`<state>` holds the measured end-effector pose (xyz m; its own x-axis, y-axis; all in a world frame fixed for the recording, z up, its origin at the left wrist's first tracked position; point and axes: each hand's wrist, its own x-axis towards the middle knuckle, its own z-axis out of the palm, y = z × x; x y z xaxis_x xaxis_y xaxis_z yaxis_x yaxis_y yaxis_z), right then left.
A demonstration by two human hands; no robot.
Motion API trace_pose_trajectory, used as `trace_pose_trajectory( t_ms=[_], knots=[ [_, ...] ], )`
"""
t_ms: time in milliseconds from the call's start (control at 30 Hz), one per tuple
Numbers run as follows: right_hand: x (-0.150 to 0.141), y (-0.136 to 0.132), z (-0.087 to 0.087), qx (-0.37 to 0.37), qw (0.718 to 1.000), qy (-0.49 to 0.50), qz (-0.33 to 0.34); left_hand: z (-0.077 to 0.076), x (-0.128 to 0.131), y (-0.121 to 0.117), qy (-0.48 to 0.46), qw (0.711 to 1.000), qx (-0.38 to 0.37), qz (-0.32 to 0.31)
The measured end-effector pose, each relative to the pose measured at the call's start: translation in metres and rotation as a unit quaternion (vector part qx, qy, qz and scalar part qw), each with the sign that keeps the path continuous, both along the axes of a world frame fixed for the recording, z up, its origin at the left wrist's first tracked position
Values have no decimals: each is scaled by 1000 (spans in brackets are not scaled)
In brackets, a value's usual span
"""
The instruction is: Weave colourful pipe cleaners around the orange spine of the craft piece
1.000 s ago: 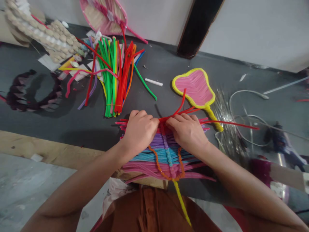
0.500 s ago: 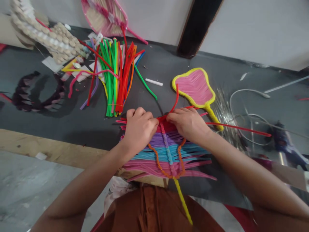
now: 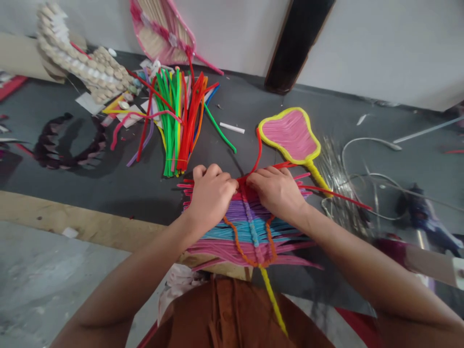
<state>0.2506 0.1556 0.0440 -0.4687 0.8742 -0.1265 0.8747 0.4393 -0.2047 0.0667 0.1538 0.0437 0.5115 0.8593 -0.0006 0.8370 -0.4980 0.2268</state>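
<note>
In front of me lies a row of pipe cleaners (image 3: 250, 227) in red, purple, blue and pink bands, crossing a twisted central stem. An orange twisted loop (image 3: 236, 237) rests over it, and a yellow twisted stem (image 3: 270, 295) runs down toward me. At the far, red end, my left hand (image 3: 213, 191) is closed with its fingertips pinching a red pipe cleaner (image 3: 258, 152). Close beside it, my right hand (image 3: 277, 191) has its fingers curled on the same red strands near the central stem. The fingertips partly hide the join.
Behind my hands lies a bundle of green and red pipe cleaners (image 3: 177, 125). A pink, yellow-edged fan shape (image 3: 292, 135) sits to the right, beside silvery strands (image 3: 337, 179) and a glue gun (image 3: 427, 212). A dark headband (image 3: 68, 145) lies left.
The long red pipe cleaner on the right has drawn inward, its end now nearer my hand. My right hand has shifted slightly left. The view has tilted a little.
</note>
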Motion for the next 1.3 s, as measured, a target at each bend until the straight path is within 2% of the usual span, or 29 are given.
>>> trace_pose_trajectory(
  t_ms=[200,333,533,667,800,900,1100,1233,1300],
  knots=[
    [-2,-2,-1,9,1000,-13,-5,3,10,1,76,996,21,-32],
    [-1,-2,3,15,1000,-14,5,5,15,3,113,993,26,-31],
    [3,-29,16,108,992,24,52,22,12,6,106,993,8,-46],
    [-2,-55,8,77,988,79,104,28,7,4,110,992,-21,-57],
    [-7,-64,-2,59,990,69,103,26,-6,-1,129,989,39,-60],
    [-7,-65,-3,59,991,63,98,30,-23,-4,136,987,81,-13],
    [-7,-66,-3,68,991,63,99,40,-65,-11,89,988,82,100],
    [-7,-68,-6,77,990,72,98,37,-90,-20,70,976,110,172],
    [-4,-69,-5,74,988,96,95,34,-98,-25,41,975,113,186]
  ],
)
